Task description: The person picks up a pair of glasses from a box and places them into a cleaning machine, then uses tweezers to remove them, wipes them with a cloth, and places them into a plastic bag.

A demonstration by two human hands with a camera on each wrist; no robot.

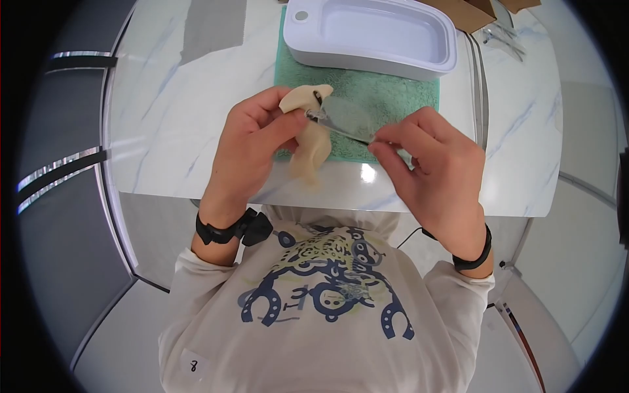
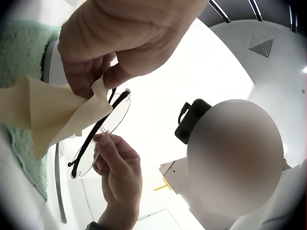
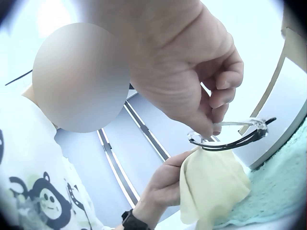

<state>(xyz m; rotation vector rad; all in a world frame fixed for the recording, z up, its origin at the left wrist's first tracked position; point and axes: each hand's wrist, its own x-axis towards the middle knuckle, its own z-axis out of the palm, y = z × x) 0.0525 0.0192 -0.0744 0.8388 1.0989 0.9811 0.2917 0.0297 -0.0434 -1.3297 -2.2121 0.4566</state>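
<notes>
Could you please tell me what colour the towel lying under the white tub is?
The towel is light green, plainest in the head view.

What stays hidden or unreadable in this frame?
- Glasses, head view: one end is covered by the cloth and left hand.
- White tub, head view: far rim cut by the top edge.
- Clear items at top right: too small to identify.

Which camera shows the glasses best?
The left wrist view: the glasses show a whole lens and dark frame, between the left hand with the cloth and the right hand. The right wrist view shows them edge-on; the head view, mostly hidden.
</notes>
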